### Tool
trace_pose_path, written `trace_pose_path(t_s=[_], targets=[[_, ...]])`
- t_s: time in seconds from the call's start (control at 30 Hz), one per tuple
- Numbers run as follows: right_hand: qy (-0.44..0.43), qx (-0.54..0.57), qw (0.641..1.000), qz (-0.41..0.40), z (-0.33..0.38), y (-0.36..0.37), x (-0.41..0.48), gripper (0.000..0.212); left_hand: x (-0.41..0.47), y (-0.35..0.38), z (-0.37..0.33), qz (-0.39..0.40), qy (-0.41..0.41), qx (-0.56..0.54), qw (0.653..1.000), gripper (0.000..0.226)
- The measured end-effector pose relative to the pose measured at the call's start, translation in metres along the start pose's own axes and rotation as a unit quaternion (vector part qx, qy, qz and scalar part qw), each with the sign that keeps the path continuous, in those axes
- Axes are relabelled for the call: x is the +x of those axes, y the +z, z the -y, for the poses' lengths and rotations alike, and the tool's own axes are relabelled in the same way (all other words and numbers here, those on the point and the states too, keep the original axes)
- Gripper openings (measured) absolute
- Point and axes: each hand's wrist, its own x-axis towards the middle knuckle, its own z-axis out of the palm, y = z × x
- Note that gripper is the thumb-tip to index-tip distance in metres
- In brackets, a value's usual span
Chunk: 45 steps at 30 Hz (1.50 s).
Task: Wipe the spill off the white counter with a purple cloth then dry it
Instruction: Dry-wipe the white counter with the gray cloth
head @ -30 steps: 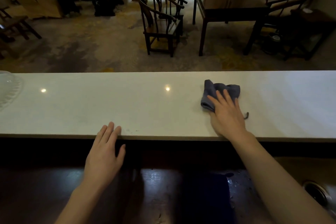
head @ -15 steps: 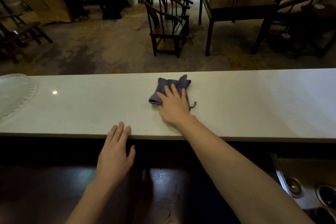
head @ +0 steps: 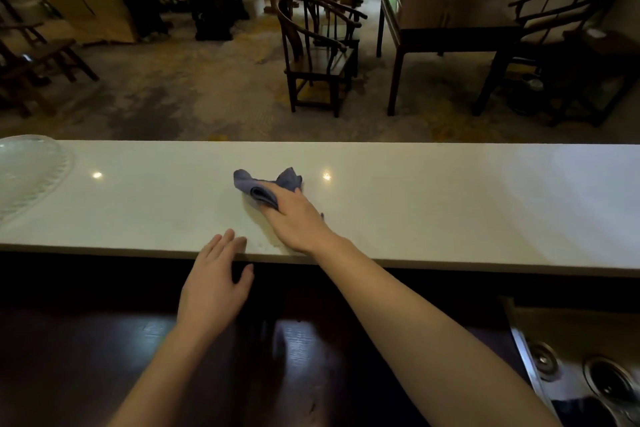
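A crumpled purple cloth (head: 265, 185) lies on the long white counter (head: 450, 204), a little left of its middle. My right hand (head: 294, 218) presses flat on the cloth's near right part, fingers pointing up and left. My left hand (head: 216, 284) rests with its fingertips on the counter's near edge, fingers spread, holding nothing. I cannot make out any spill on the pale surface.
A clear glass dish (head: 29, 172) sits at the counter's far left end. Below the counter runs a dark wooden ledge (head: 104, 357), with a metal sink fitting (head: 581, 378) at lower right. Beyond the counter stand wooden chairs (head: 317, 55) and a dark table (head: 446, 31).
My right hand has slid the cloth leftward along the counter, from right of centre to left of centre. My left hand has stayed on the near edge.
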Motion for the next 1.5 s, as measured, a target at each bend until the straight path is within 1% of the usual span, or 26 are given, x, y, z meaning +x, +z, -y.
trace_pose_path(t_s=[0.1, 0.13, 0.17, 0.23, 0.3, 0.37, 0.43, 0.47, 0.5, 0.53, 0.57, 0.6, 0.63, 0.67, 0.73, 0.77, 0.8, 0.83, 0.93, 1.0, 1.07, 1.13, 1.2, 1.33, 1.5], targets=[[0.035, 0.095, 0.994, -0.034, 0.015, -0.011, -0.01, 0.036, 0.007, -0.01, -0.007, -0.031, -0.05, -0.12, 0.991, 0.051], [0.045, 0.12, 0.991, -0.045, 0.02, -0.016, -0.012, 0.036, 0.01, -0.015, -0.012, -0.041, -0.079, -0.18, 0.98, 0.054], [0.054, 0.15, 0.986, -0.054, 0.025, -0.02, -0.015, 0.035, 0.012, -0.019, -0.016, -0.043, -0.107, -0.251, 0.961, 0.057], [0.075, 0.231, 0.968, -0.057, 0.034, -0.029, -0.022, 0.033, 0.018, -0.027, -0.026, -0.035, -0.143, -0.41, 0.9, 0.069], [0.106, 0.327, 0.939, -0.029, 0.04, -0.038, -0.031, 0.025, 0.026, -0.034, -0.031, -0.009, -0.125, -0.527, 0.841, 0.08], [0.13, 0.411, 0.902, 0.002, 0.044, -0.045, -0.041, 0.022, 0.032, -0.042, -0.031, 0.053, -0.081, -0.61, 0.787, 0.078], [0.139, 0.481, 0.866, 0.019, 0.045, -0.049, -0.051, 0.028, 0.035, -0.049, -0.032, 0.12, -0.079, -0.68, 0.719, 0.079], [0.139, 0.508, 0.849, 0.024, 0.045, -0.05, -0.056, 0.03, 0.035, -0.051, -0.032, 0.147, -0.083, -0.702, 0.692, 0.079], [0.137, 0.531, 0.836, 0.027, 0.045, -0.052, -0.061, 0.032, 0.034, -0.052, -0.031, 0.164, -0.085, -0.709, 0.681, 0.076], [0.133, 0.549, 0.825, 0.028, 0.045, -0.054, -0.065, 0.034, 0.034, -0.051, -0.032, 0.169, -0.084, -0.701, 0.688, 0.071], [0.129, 0.558, 0.819, 0.026, 0.044, -0.055, -0.068, 0.037, 0.032, -0.05, -0.033, 0.16, -0.082, -0.681, 0.709, 0.064], [0.127, 0.554, 0.823, 0.018, 0.043, -0.057, -0.071, 0.04, 0.031, -0.049, -0.035, 0.141, -0.08, -0.657, 0.736, 0.057], [0.128, 0.529, 0.839, 0.001, 0.041, -0.057, -0.073, 0.042, 0.029, -0.048, -0.036, 0.115, -0.076, -0.635, 0.76, 0.05], [0.13, 0.483, 0.866, -0.023, 0.039, -0.057, -0.075, 0.042, 0.026, -0.047, -0.038, 0.091, -0.07, -0.618, 0.777, 0.045], [0.138, 0.342, 0.926, -0.079, 0.036, -0.056, -0.08, 0.036, 0.019, -0.044, -0.042, 0.053, -0.059, -0.597, 0.798, 0.034], [0.139, 0.28, 0.945, -0.097, 0.034, -0.055, -0.085, 0.035, 0.015, -0.041, -0.043, 0.039, -0.056, -0.589, 0.806, 0.029], [0.14, 0.243, 0.954, -0.103, 0.031, -0.053, -0.091, 0.036, 0.01, -0.037, -0.044, 0.028, -0.055, -0.579, 0.813, 0.025], [0.142, 0.229, 0.958, -0.096, 0.026, -0.052, -0.099, 0.037, 0.004, -0.033, -0.043, 0.02, -0.057, -0.572, 0.818, 0.023], [0.169, 0.26, 0.95, -0.042, 0.007, -0.043, -0.125, 0.04, -0.017, -0.016, -0.036, 0.013, -0.073, -0.569, 0.819, 0.022], [0.17, 0.295, 0.94, -0.02, -0.008, -0.031, -0.143, 0.032, -0.034, -0.001, -0.027, 0.019, -0.086, -0.572, 0.816, 0.022], [0.167, 0.331, 0.929, -0.023, -0.023, -0.015, -0.159, 0.027, -0.05, 0.017, -0.016, 0.024, -0.093, -0.562, 0.822, 0.021], [0.179, 0.34, 0.923, -0.031, -0.037, 0.005, -0.172, 0.025, -0.064, 0.036, -0.004, 0.027, -0.099, -0.546, 0.832, 0.017], [0.203, 0.329, 0.921, -0.04, -0.051, 0.026, -0.183, 0.022, -0.076, 0.056, 0.01, 0.035, -0.11, -0.521, 0.846, 0.016], [0.267, 0.311, 0.911, -0.041, -0.079, 0.066, -0.203, 0.019, -0.098, 0.098, 0.043, 0.046, -0.147, -0.453, 0.878, 0.025], [0.352, 0.215, 0.911, -0.007, -0.111, 0.101, -0.221, 0.014, -0.123, 0.148, 0.075, 0.067, -0.177, -0.356, 0.915, 0.016]])
